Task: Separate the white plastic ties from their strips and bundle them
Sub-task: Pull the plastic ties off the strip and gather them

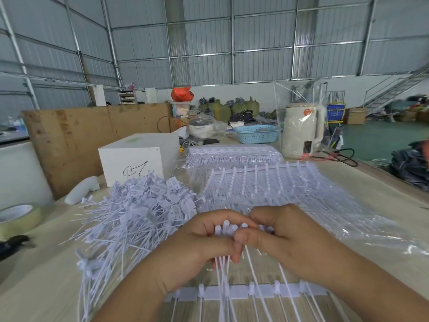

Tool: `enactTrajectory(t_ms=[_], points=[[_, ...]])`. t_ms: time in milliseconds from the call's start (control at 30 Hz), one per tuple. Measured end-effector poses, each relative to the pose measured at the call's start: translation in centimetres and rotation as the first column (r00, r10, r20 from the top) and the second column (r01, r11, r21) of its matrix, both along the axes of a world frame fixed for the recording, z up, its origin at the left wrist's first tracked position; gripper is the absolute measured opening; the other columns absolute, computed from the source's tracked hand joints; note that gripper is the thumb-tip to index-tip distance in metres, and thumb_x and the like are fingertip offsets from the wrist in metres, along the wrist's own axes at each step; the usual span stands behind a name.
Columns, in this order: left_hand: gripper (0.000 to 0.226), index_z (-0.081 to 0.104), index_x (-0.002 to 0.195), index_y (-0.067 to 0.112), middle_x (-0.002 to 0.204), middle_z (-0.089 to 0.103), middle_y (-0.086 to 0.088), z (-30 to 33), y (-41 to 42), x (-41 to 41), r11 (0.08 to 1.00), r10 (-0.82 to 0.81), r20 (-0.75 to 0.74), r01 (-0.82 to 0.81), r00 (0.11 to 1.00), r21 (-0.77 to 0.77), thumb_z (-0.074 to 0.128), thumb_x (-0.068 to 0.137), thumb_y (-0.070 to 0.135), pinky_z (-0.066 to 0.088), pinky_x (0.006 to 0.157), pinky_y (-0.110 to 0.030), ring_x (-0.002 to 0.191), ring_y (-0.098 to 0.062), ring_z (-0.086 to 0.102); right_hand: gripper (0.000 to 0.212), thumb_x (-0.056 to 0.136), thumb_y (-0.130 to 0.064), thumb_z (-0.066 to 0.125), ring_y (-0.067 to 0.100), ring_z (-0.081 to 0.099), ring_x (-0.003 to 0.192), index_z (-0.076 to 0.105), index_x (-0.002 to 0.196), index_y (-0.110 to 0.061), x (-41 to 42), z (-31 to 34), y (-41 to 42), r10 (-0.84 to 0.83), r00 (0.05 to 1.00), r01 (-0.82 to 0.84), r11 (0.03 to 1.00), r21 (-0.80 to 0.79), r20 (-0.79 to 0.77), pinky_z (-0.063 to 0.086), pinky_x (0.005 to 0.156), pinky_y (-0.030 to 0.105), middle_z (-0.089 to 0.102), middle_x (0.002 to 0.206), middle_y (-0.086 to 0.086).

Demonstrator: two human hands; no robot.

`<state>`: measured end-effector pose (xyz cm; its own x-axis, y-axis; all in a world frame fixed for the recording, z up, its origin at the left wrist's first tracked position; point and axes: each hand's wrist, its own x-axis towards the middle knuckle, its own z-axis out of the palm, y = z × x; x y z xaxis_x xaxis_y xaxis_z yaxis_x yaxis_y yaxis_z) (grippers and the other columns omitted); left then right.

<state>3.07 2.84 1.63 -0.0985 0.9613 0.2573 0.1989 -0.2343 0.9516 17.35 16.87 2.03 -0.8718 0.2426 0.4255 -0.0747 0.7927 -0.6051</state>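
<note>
Head view, near centre: I am seeing my left hand and right hand meeting knuckle to knuckle over the wooden table, both curling inward. Left fingers are pressing together around a small bunch of ties, whose rounded white heads are poking up between the two hands and whose thin tails are hanging below the fist. Right fingers are folding closed against the same bunch, the thumb lying across the heads; I cannot tell whether the right fingertips are pinching a single tie or only bracing the bunch. Just below the hands, a strip is lying flat across the table, with several thin tails crossing it toward the lower edge. To the left, touching the left wrist area, a loose heap of ties is spreading over the table. Beyond the hands, more strips in a clear plastic bag are fanning out, and a further wrapped stack is sitting behind them. Also on the table: a white box with a black scribble behind the heap, a roll of tape at the far left edge, a blue basket, and a cream kettle under clear wrapping.
</note>
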Motion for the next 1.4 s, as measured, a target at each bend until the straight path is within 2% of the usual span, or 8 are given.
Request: enactTrajectory(t_ms=[167,367,700,867,1033,1133,1267,1400], points=[[0.008,0.075,0.085,0.018,0.071,0.06,-0.005,0.2,-0.1,-0.1,0.984,0.168,-0.027,-0.166,0.985,0.064,0.075,0.08,0.024,0.045,0.061,-0.019,0.06,-0.009,0.054,0.041,0.081,-0.071,0.051,0.006,0.041,0.051,0.063,0.082,-0.031,0.7,0.7,0.8,0.044,0.994,-0.043,0.999,-0.01,0.103,0.033,0.052,0.026,0.049,0.057,-0.003],[0.008,0.076,0.077,0.019,0.066,0.063,0.005,0.2,0.2,0.3,0.958,0.257,0.039,-0.259,0.966,0.122,0.068,0.074,0.018,0.045,0.057,-0.015,0.056,-0.006,0.053,0.027,0.089,-0.045,0.062,0.005,0.041,0.05,0.063,0.08,-0.02,0.6,0.9,1.2,-0.008,0.996,0.009,1.0,-0.012,0.089,0.033,0.052,0.024,0.049,0.056,-0.005],[0.012,0.074,0.079,0.026,0.053,0.052,0.013,-1.0,2.0,2.3,0.777,0.538,0.207,-0.576,0.817,0.255,0.067,0.085,0.02,0.038,0.05,-0.013,0.048,-0.003,0.044,0.031,0.091,-0.035,0.061,0.005,0.036,0.042,0.05,0.066,-0.02,-0.7,0.5,-0.5,-0.189,0.969,0.171,0.977,-0.125,-0.156,0.028,0.045,0.019,0.042,0.046,-0.012],[0.021,0.076,0.078,0.03,0.053,0.053,0.011,-1.1,1.9,1.8,0.678,0.602,0.411,-0.71,0.684,0.19,0.067,0.064,0.042,0.037,0.049,-0.019,0.047,-0.006,0.045,0.042,0.091,-0.042,0.054,0.008,0.032,0.041,0.041,0.063,-0.015,-0.2,1.3,0.8,-0.428,0.821,0.391,0.904,-0.175,-0.378,0.029,0.043,0.02,0.039,0.045,-0.007],[0.021,0.076,0.083,0.028,0.055,0.055,0.008,-0.9,1.6,0.7,0.773,0.56,0.262,-0.61,0.786,0.177,0.074,0.068,0.043,0.039,0.05,-0.018,0.05,-0.006,0.048,0.029,0.08,-0.057,0.056,0.007,0.032,0.046,0.06,0.09,-0.031,0.8,1.4,1.0,-0.129,0.96,0.076,0.975,-0.21,-0.25,0.027,0.044,0.017,0.036,0.053,-0.011],[0.013,0.075,0.086,0.027,0.064,0.063,0.009,-0.9,1.7,1.0,0.869,0.442,0.198,-0.472,0.875,0.147,0.076,0.074,0.031,0.044,0.056,-0.021,0.057,-0.006,0.056,0.035,0.085,-0.057,0.061,0.007,0.042,0.049,0.046,0.116,-0.052,0.2,0.5,0.5,0.07,0.994,-0.081,0.986,-0.143,-0.081,0.036,0.05,0.019,0.049,0.059,-0.012],[0.028,0.072,0.097,0.026,0.09,0.07,-0.016,-0.9,1.3,1.3,0.957,0.249,0.114,-0.263,0.962,0.122,0.066,0.07,0.026,0.046,0.07,-0.032,0.08,-0.024,0.063,0.065,0.076,-0.062,0.061,0.017,0.067,0.082,0.026,0.131,-0.062,-0.2,-0.2,0.3,0.104,0.994,-0.105,0.99,-0.091,-0.019,0.053,0.079,0.045,0.069,0.093,-0.004],[0.034,0.072,0.097,0.026,0.093,0.065,-0.022,-0.5,0.9,1.0,0.968,0.222,0.026,-0.223,0.975,0.116,0.062,0.064,0.024,0.042,0.077,-0.039,0.084,-0.029,0.057,0.071,0.071,-0.068,0.061,0.006,0.059,0.075,0.024,0.131,-0.064,-0.2,-0.2,0.5,0.071,0.996,-0.073,0.996,-0.047,-0.049,0.05,0.071,0.032,0.057,0.094,-0.014]])
